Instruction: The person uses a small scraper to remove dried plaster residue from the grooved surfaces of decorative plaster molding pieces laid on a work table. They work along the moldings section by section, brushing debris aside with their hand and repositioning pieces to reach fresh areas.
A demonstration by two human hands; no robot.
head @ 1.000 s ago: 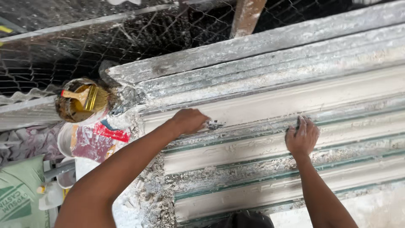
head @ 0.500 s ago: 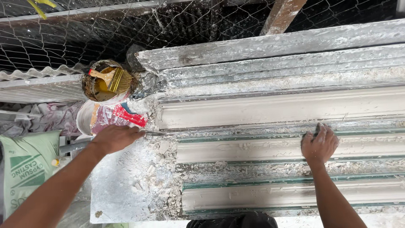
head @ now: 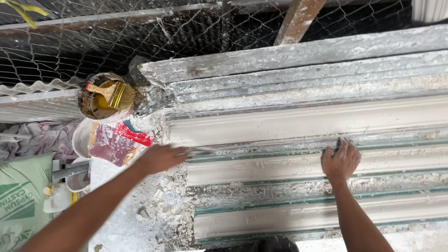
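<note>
Left hand (head: 159, 158) at the near end of the long plaster cornice mould (head: 308, 123), fingers closed round a thin metal scraper (head: 198, 150), blade lying flat along a green-edged groove and pointing right. Right hand (head: 340, 161) further along the same groove, fingers curled together and pressing down on the mould's ridge; something dark just under the fingertips, too small to identify, so cannot tell whether clamped on anything. Several parallel white plaster strips on the bench, separated by green lines, crusted with dry plaster. Loose plaster crumbs (head: 161, 205) scattered on the bench end below the left hand. Beyond the left hand, a dirty round tin (head: 103, 95) with a yellow-bristled brush (head: 109, 92) resting inside, and just below it a white bucket (head: 86, 137) with a red and white wrapper (head: 116, 140) across the top. Green gypsum sack (head: 21, 196) at far left. Wire mesh fence (head: 116, 42) behind the bench.
</note>
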